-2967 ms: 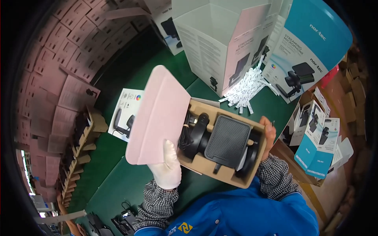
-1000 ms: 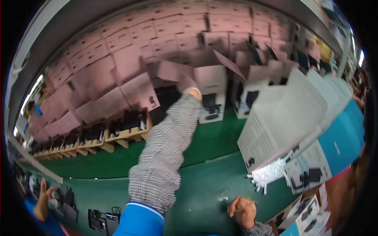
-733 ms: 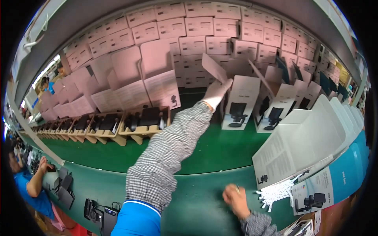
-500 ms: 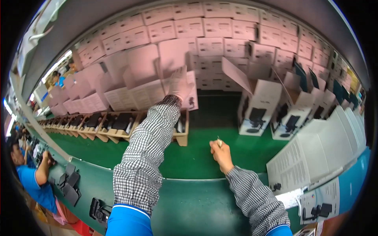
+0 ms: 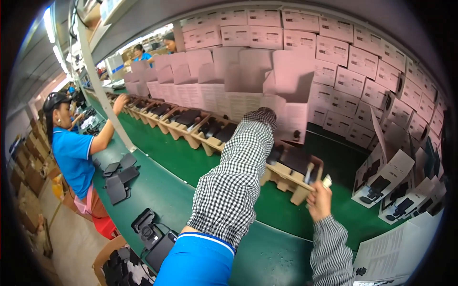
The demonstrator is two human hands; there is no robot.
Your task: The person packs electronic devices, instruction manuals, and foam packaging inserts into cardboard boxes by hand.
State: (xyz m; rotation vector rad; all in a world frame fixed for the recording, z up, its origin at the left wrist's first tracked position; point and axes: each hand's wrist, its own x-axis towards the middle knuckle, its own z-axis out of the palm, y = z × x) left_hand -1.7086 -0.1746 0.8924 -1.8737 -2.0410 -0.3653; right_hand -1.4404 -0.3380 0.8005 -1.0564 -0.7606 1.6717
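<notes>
My left arm, in a black-and-white checked sleeve (image 5: 234, 167), reaches across the row of moulded brown trays. Its hand is hidden beyond the cuff, close to an upright open white carton (image 5: 292, 117). My right hand (image 5: 318, 202) is closed, with a small pale piece (image 5: 327, 180) sticking up from the fingers; its kind is too small to make out. That hand is just beside the front corner of the nearest brown tray (image 5: 281, 177), which holds a dark device (image 5: 293, 159). More trays with black devices (image 5: 188, 117) run off to the far left.
Stacked white boxes (image 5: 360, 59) form a wall behind. Open printed cartons (image 5: 384, 181) stand at right. A black device with a cable (image 5: 155, 238) and black flat parts (image 5: 119, 178) lie on the green bench (image 5: 167, 183). A co-worker in blue (image 5: 71, 157) reaches toward the trays from the left.
The view has swung left, bringing more of the bench and the co-worker in. My left hand has gone out of sight behind its cuff. My right hand has come up beside the nearest tray.
</notes>
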